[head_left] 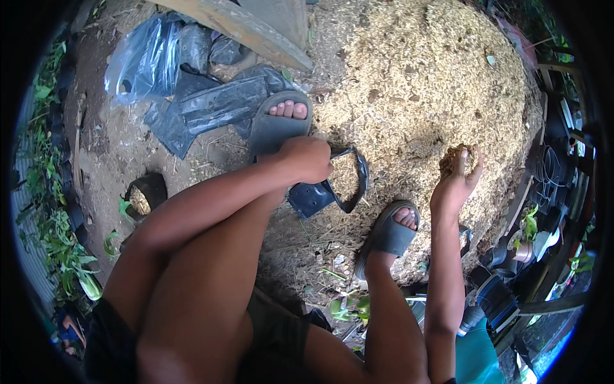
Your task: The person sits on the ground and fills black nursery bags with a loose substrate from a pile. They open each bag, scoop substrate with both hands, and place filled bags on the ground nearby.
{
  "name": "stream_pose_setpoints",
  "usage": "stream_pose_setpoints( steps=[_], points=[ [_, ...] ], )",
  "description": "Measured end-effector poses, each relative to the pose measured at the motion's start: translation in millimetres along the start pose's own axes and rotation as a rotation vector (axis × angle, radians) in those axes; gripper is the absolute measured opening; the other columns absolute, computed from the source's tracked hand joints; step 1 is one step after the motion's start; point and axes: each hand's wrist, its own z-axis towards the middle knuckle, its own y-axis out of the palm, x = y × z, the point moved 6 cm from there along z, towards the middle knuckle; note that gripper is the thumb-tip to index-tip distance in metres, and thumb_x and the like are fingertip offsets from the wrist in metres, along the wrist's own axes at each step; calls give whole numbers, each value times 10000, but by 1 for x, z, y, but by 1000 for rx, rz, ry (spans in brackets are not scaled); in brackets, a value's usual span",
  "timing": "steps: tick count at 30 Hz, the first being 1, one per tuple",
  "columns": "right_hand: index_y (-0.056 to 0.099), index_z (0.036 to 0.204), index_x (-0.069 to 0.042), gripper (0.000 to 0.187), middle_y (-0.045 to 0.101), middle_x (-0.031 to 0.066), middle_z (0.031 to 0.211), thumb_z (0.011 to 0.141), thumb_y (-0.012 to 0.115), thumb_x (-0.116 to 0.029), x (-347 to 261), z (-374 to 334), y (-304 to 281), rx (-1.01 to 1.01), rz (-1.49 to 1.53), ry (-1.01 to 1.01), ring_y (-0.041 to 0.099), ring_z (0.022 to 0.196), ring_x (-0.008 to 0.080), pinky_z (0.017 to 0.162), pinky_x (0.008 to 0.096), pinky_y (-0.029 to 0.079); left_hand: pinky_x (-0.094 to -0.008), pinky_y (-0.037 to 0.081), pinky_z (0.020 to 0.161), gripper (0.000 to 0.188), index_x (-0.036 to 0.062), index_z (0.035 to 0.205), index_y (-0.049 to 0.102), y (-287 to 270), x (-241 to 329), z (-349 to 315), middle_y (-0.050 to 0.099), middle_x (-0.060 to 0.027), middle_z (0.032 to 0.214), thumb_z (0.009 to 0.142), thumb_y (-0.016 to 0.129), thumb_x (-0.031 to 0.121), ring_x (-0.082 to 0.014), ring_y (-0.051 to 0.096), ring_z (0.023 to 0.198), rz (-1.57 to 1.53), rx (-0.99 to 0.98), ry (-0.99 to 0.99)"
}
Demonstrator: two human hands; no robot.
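Note:
My left hand (308,160) is closed on the rim of a small black plastic bag (311,200), whose mouth gapes toward the right. Pale chips, like husks or shavings, show through the bag's opening. Off to the right, my right hand (455,185) is cupped palm up, its fingers curled around a clump of brownish chips (449,161). Beneath that hand spreads a wide heap of the same pale chips (409,96). The bag sits between my two sandalled feet, near the heap's left edge.
Clear plastic (144,61) and black plastic sheeting (224,102) lie on the soil at upper left, by a wooden plank (243,29). A black ring-shaped piece (150,192) rests near my left forearm. Several pots and dark containers (495,297) line the right side.

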Motion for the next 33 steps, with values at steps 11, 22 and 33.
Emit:
stream_pose_setpoints(
  steps=[11, 22, 33],
  points=[
    [537, 1364, -43, 407, 582, 154, 1322, 976, 660, -52, 21, -149, 88, -778, -365, -423, 552, 1262, 271, 1124, 407, 394, -524, 568, 829, 344, -35, 862, 746, -3, -1, -3, 728, -260, 898, 877, 664, 298, -417, 726, 906, -21, 10, -29],
    [679, 1191, -50, 393, 668, 183, 1268, 816, 713, 63, 31, -152, 90, -873, -552, -472, 603, 1237, 387, 1124, 479, 430, -526, 563, 839, 353, -34, 877, 753, -5, -2, -4, 730, -254, 893, 892, 662, 306, -425, 724, 906, -39, 20, -15],
    [569, 1059, 17, 299, 617, 185, 1058, 833, 757, -38, 30, -139, 64, -634, -638, -633, 609, 979, 346, 879, 447, 488, -530, 563, 840, 385, -49, 885, 745, -5, -3, -4, 727, -266, 901, 901, 658, 326, -435, 719, 906, -59, 16, -52]
  ],
)
